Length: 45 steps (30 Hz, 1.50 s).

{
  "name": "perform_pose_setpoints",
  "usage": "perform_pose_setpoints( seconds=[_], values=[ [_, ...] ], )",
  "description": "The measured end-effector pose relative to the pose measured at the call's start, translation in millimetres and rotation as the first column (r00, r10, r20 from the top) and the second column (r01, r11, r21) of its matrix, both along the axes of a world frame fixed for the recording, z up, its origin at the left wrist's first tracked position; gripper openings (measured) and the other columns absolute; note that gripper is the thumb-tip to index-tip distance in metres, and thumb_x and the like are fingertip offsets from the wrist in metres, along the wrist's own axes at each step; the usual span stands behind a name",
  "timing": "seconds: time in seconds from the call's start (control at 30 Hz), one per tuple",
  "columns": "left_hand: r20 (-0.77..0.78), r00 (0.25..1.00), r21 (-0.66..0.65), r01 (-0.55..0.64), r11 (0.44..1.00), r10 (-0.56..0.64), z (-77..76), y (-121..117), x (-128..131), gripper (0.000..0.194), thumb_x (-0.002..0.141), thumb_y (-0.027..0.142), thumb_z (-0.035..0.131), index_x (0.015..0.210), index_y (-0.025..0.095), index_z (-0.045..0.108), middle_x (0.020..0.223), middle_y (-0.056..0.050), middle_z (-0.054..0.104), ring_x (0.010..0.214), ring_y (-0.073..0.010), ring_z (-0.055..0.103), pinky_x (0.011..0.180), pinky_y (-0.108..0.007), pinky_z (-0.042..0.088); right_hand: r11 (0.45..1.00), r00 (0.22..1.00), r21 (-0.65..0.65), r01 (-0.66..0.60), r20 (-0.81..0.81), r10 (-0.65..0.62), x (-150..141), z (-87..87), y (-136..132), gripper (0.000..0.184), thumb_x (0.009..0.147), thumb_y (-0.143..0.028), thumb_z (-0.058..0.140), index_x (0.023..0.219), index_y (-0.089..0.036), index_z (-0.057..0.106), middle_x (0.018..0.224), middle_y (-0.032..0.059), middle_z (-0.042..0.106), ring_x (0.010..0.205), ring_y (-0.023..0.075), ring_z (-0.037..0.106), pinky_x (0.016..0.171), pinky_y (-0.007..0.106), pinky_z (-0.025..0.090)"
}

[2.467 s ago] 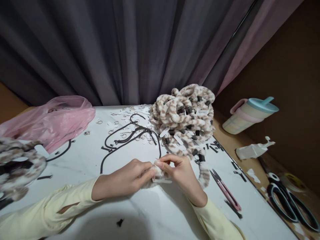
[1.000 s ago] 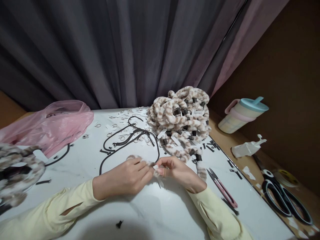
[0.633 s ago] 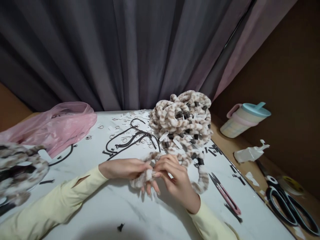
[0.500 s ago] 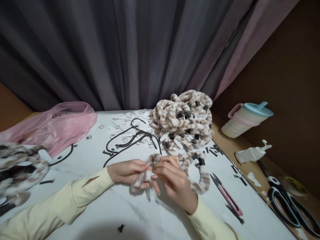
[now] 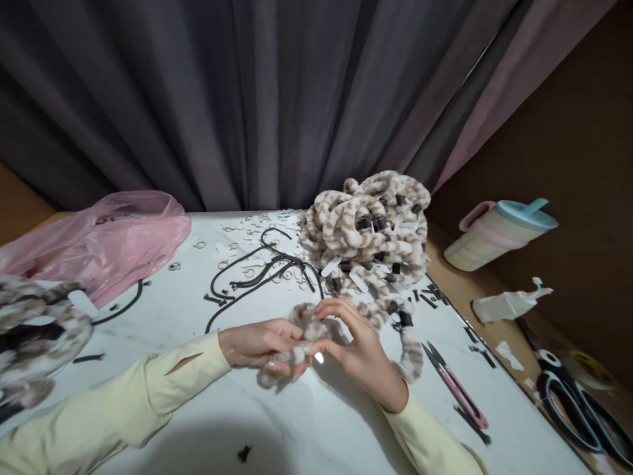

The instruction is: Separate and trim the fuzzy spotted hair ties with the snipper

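My left hand (image 5: 257, 344) is closed round a fluffy white-and-brown plush band (image 5: 277, 369), its thumb pressing on top. The band curves up and away between the hands. My right hand (image 5: 363, 336) arches over that loop, with its thumb tip against the plush at my left fingertips. A small bright white spot shows under the right thumb; I cannot make out what it is. Just behind lies a big heap of similar plush rings (image 5: 366, 231) with black ribbed sections and white tags. Black cords (image 5: 264, 280) lie beyond my left hand.
Pink-handled snips (image 5: 455, 386) lie right of my right hand. Black cord scraps (image 5: 430, 297), large scissors (image 5: 573, 402), a lidded cup (image 5: 499, 234) and a white packet (image 5: 509, 305) are farther right. Small metal rings (image 5: 247, 272) scatter behind. A pink bag (image 5: 143, 244) and more plush (image 5: 44, 343) stand left.
My right hand has opened its fingers into an arch above the plush loop, and its thumb now touches near my left fingertips. The left hand keeps its hold. The view has shifted slightly.
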<state>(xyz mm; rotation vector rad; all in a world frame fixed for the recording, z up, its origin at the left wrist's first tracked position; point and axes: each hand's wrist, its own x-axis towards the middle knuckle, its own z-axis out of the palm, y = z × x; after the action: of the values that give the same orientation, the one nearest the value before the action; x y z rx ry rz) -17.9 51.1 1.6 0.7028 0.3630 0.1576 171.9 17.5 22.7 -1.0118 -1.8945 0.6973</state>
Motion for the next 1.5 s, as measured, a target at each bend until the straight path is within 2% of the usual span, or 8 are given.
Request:
perform_pose_setpoints(
  seconds=[0.3,0.43,0.63,0.77,0.9,1.0,1.13,1.5],
  values=[
    [-0.135,0.940,0.353,-0.249,0.902,0.313,16.4,-13.3,15.0,0.026,0.082,0.036,0.060,0.086,0.012,0.053,0.081,-0.014,0.071,0.056,-0.0142,0.064,0.045,-0.020,0.040,0.990,0.905,-0.098,0.097,0.423,-0.047,37.9,20.8,-1.7,0.019,0.083,-0.037,0.060,0.084,-0.018,0.058,0.085,0.0076,0.065,0.080,0.0226,0.060,0.071,0.034,0.046],
    [-0.231,0.906,0.371,-0.255,0.893,0.355,20.9,-17.4,27.0,0.031,0.078,0.040,0.063,0.074,0.014,0.046,0.079,-0.016,0.071,0.054,-0.0174,0.066,0.040,-0.019,0.035,0.949,0.690,0.060,0.309,0.673,-0.267,83.5,29.8,-36.0,0.035,0.091,-0.046,0.041,0.085,-0.019,0.063,0.085,0.0098,0.067,0.076,0.0254,0.061,0.065,0.037,0.045],
    [-0.291,0.853,0.212,-0.383,0.899,0.432,18.9,-17.1,42.6,0.030,0.073,0.035,0.066,0.068,0.015,0.045,0.077,-0.012,0.071,0.059,-0.0163,0.066,0.049,-0.021,0.042,0.759,0.306,0.395,0.517,0.743,-0.595,142.7,0.8,-83.0,0.067,0.090,-0.060,0.020,0.079,-0.012,0.066,0.078,0.0175,0.068,0.072,0.0341,0.063,0.058,0.045,0.047],
    [-0.289,0.875,0.190,-0.346,0.919,0.389,14.7,-16.4,43.2,0.028,0.073,0.036,0.067,0.069,0.012,0.052,0.080,-0.012,0.070,0.056,-0.0120,0.060,0.046,-0.019,0.037,0.776,0.497,0.375,0.506,0.608,-0.619,129.7,-4.5,-90.9,0.041,0.092,-0.046,0.037,0.090,-0.016,0.065,0.085,0.0132,0.068,0.075,0.0272,0.065,0.060,0.038,0.052],
    [-0.250,0.929,0.222,-0.218,0.950,0.271,9.8,-17.2,40.5,0.026,0.077,0.035,0.064,0.072,0.010,0.058,0.074,-0.009,0.066,0.052,-0.0072,0.050,0.047,-0.019,0.033,0.919,0.768,0.274,0.282,0.510,-0.388,84.5,10.7,-81.0,0.033,0.089,-0.018,0.046,0.122,-0.023,0.053,0.119,0.0115,0.059,0.110,0.0270,0.054,0.082,0.041,0.051],
    [-0.238,0.960,0.217,-0.098,0.971,0.150,9.7,-18.3,39.9,0.026,0.076,0.033,0.063,0.068,0.009,0.058,0.065,-0.004,0.059,0.050,-0.0059,0.042,0.047,-0.019,0.027,0.986,0.799,0.166,0.003,0.593,-0.102,53.7,18.7,-63.4,0.047,0.088,-0.009,0.043,0.133,-0.024,0.043,0.132,0.0091,0.052,0.125,0.0277,0.039,0.093,0.046,0.044],
    [-0.221,0.975,0.153,0.058,0.986,-0.023,11.6,-18.5,37.9,0.026,0.076,0.031,0.060,0.061,0.012,0.051,0.052,0.005,0.040,0.045,-0.0051,0.028,0.048,-0.021,0.022,0.977,0.817,0.100,-0.190,0.568,0.101,33.1,15.0,-42.6,0.036,0.091,-0.013,0.045,0.126,-0.017,0.047,0.112,0.0123,0.063,0.107,0.0263,0.052,0.082,0.042,0.047],
    [-0.198,0.974,0.255,0.159,0.954,-0.109,10.0,-15.5,31.1,0.033,0.083,0.039,0.056,0.064,0.015,0.046,0.055,0.006,0.038,0.049,-0.0061,0.031,0.051,-0.021,0.028,0.982,0.884,0.043,-0.185,0.443,0.147,36.9,1.4,-39.2,0.018,0.090,-0.011,0.045,0.105,-0.017,0.053,0.089,0.0080,0.064,0.086,0.0205,0.055,0.073,0.035,0.042]
  ],
)
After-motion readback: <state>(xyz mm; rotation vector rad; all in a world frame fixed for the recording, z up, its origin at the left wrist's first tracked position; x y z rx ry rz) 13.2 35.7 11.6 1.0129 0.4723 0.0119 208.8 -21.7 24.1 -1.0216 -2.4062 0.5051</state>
